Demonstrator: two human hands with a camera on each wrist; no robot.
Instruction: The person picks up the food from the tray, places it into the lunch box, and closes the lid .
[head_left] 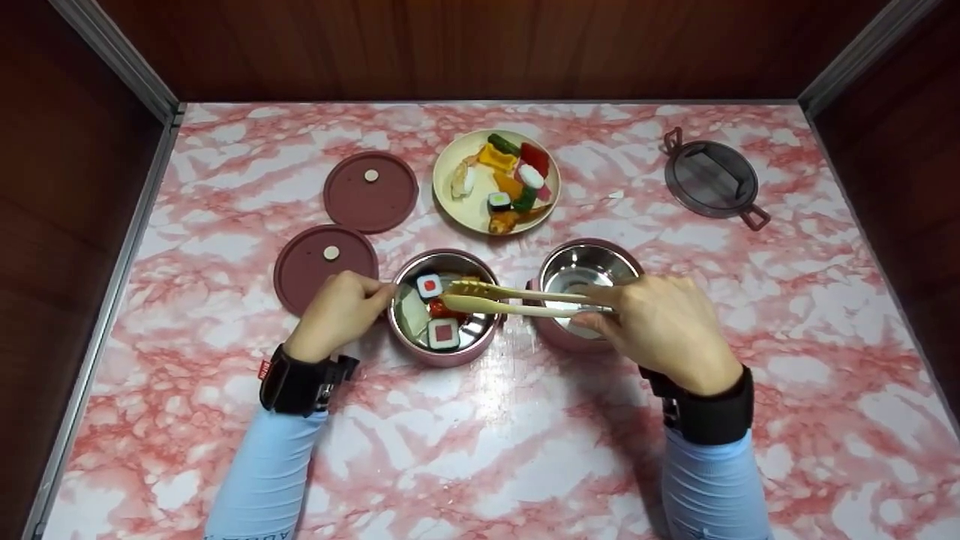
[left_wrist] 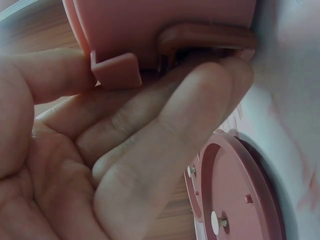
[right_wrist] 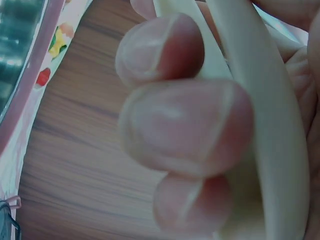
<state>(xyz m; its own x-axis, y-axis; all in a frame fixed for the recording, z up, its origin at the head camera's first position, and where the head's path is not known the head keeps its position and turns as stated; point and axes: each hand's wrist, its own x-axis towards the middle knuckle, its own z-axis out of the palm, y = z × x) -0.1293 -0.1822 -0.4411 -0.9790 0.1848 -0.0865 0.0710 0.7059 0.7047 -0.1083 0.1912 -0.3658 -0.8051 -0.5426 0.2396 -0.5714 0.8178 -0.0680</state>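
My left hand [head_left: 339,313] grips the side of a pink steel-lined pot [head_left: 442,358]. In the left wrist view its thumb rests by a square tab [left_wrist: 119,71] near the rim, and its fingers curl under the brown handle [left_wrist: 210,37]. Inside the pot lie two sushi rolls, one with a red centre [head_left: 429,286] and a larger one [head_left: 443,334], plus a pale piece [head_left: 412,312] and some red food. My right hand [head_left: 667,326] holds cream tongs [head_left: 517,295]. Their tips are over the food in this pot; whether they pinch a piece, I cannot tell.
A second pink pot [head_left: 577,341] stands under the tongs and right hand. Behind the pots, a cream plate [head_left: 446,204] bears several toy foods. Two dark red lids, one far [head_left: 370,202] and one near [head_left: 300,274], lie left; a glass lid [head_left: 697,187] lies far right.
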